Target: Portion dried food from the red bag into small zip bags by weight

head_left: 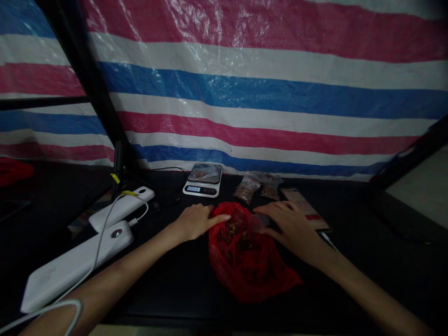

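A red plastic bag (pixel 252 275) lies slumped on the black table with its mouth open, and small brown pieces (pixel 233 228) show inside; I cannot tell their exact kind. At its left rim, my left hand (pixel 196 221) grips the bag's edge, thumb over the inside and fingers mostly hidden. My right hand (pixel 292 224) is over the bag's right side, closed around a small translucent cup (pixel 258 223) that tilts toward the bag's opening. The cup's contents cannot be made out.
Behind the bag stands a white digital scale (pixel 202 180) with a small clear bag on it. Clear zip bags of brown pieces (pixel 247 189) lie beside it. A phone (pixel 305 207) with a cable is on the right, white power banks (pixel 79 263) on the left. A striped tarp hangs behind.
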`<action>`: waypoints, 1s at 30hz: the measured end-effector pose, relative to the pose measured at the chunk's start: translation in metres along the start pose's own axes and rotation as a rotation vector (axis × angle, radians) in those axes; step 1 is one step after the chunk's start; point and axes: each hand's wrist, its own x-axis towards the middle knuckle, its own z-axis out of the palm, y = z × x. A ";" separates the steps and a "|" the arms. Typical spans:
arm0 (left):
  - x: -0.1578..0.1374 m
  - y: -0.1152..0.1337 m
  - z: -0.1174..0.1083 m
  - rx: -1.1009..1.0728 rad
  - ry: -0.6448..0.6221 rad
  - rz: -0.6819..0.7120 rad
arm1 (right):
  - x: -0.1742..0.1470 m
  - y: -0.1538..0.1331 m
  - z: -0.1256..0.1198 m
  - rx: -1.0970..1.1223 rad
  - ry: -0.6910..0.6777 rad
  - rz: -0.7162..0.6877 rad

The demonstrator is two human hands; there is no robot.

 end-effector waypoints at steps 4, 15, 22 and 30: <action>0.007 0.004 0.017 -0.075 0.055 0.039 | 0.020 -0.022 0.016 -0.177 -0.012 -0.118; 0.039 0.012 0.049 -0.547 0.305 0.037 | 0.021 -0.017 0.035 -0.123 -0.044 -0.107; 0.054 0.017 0.037 -0.586 0.364 0.050 | 0.018 -0.008 0.044 0.321 -0.035 0.031; 0.062 0.032 0.033 -0.555 0.356 0.104 | 0.021 -0.013 0.070 0.720 0.037 0.231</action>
